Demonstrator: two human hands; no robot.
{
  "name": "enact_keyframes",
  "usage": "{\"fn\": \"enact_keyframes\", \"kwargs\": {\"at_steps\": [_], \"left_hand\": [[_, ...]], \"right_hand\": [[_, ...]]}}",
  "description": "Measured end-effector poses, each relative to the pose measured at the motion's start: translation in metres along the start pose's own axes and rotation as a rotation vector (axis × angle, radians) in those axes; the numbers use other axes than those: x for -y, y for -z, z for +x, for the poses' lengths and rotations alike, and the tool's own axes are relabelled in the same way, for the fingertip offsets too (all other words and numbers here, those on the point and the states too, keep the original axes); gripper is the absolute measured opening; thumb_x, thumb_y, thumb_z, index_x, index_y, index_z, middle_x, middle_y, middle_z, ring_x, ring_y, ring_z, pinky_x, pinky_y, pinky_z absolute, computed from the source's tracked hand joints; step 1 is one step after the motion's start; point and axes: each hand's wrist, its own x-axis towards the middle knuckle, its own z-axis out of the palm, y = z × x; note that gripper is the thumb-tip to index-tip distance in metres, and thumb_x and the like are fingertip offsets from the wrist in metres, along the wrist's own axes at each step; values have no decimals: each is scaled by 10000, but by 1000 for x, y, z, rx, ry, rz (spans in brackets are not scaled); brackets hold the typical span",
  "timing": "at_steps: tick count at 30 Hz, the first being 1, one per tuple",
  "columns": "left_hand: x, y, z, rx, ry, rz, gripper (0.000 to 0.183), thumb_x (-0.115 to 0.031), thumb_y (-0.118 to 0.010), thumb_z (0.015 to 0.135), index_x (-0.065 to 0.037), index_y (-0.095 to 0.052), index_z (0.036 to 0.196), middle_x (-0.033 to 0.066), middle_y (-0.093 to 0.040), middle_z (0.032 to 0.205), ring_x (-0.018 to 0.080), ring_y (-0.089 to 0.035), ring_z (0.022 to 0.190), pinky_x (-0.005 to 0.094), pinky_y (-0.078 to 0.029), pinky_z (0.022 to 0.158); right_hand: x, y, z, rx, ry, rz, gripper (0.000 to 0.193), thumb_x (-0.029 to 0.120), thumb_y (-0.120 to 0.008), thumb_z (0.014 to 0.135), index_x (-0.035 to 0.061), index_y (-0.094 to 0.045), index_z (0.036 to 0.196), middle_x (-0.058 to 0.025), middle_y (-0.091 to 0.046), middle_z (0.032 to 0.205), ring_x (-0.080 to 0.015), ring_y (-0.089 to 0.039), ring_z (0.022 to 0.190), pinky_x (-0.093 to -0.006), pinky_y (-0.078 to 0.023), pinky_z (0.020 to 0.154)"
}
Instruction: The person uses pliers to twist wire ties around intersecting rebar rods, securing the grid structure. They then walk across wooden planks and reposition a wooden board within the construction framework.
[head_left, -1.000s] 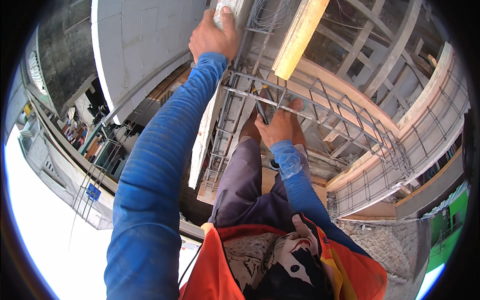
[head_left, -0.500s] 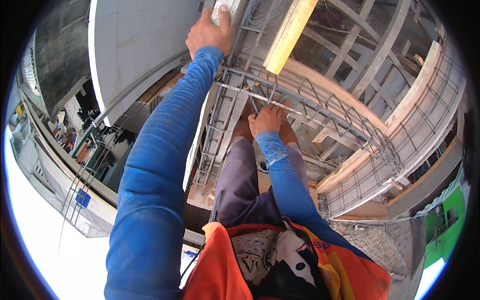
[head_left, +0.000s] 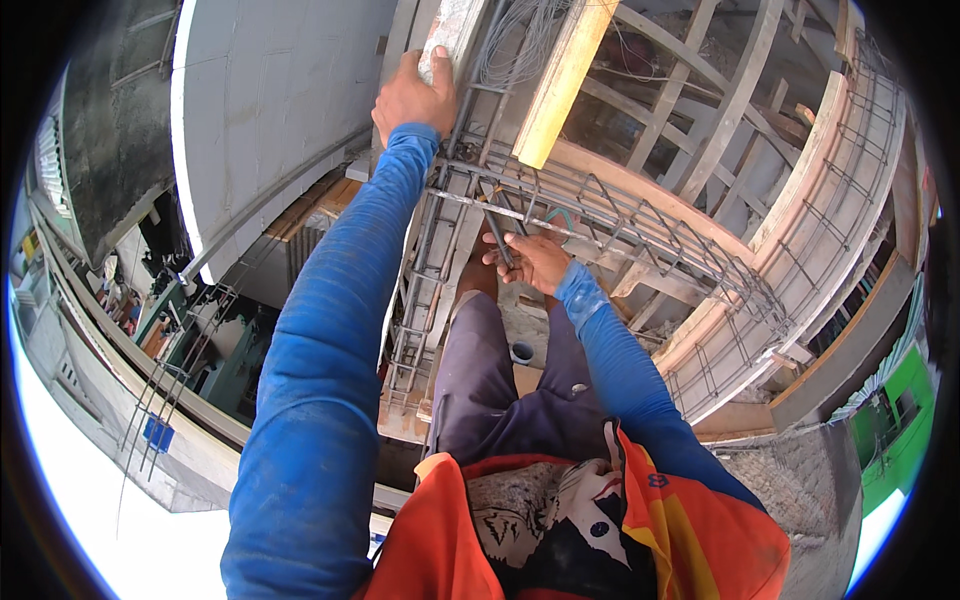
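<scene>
My left hand point(head_left: 414, 98) is closed around the edge of a pale, cement-stained board point(head_left: 452, 32), its thumb lying on the face. My right hand point(head_left: 538, 262) loosely holds dark-handled pliers point(head_left: 498, 242) low between my legs. The pliers' upper end meets the steel bars, but the jaws are too small to make out. Above that hand a rebar cage point(head_left: 610, 215) of long bars and stirrups runs off to the right. Another narrow rebar cage point(head_left: 415, 300) comes down along the left of my legs.
A yellow timber point(head_left: 565, 85) slants above the cages beside a coil of thin wire point(head_left: 525, 45). Wooden formwork point(head_left: 800, 215) with more rebar curves round the right. Grey wall panel point(head_left: 270, 110) stands at the left, by a drop to lower levels. A round dark cup-like thing point(head_left: 522, 352) sits between my legs.
My right hand has dropped slightly and turned, its fingers looser, so the pliers show more. My left hand keeps its hold on the board. The whole view has shifted a little.
</scene>
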Motion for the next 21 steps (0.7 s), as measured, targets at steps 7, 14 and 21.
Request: {"fn": "enact_keyframes", "kwargs": {"at_steps": [7,14,21], "left_hand": [[4,-4,3,-6,13,26,653,-617,-370,957,-97,-590,1285,239,-691,1072,431,-636,1059,505,-473,936],[-1,-4,3,-48,-4,38,684,-618,-359,958,-67,-591,1292,250,-686,1085,441,-631,1064,504,-471,948],[-8,-9,1,-51,7,67,708,-614,-356,960,-42,-581,1311,254,-686,1080,443,-632,1061,498,-474,946]], "right_hand": [[-6,-66,6,-687,28,-729,489,443,-596,962,-21,-573,1117,-165,-703,853,-192,-700,710,-351,-578,674],[-22,19,19,-122,57,-15,473,457,-589,969,11,-591,1128,-102,-667,815,-136,-629,632,-271,-482,486],[-41,21,33,-256,136,162,415,394,-672,933,18,-604,1094,-109,-671,822,-152,-641,605,-251,-514,496]]}}
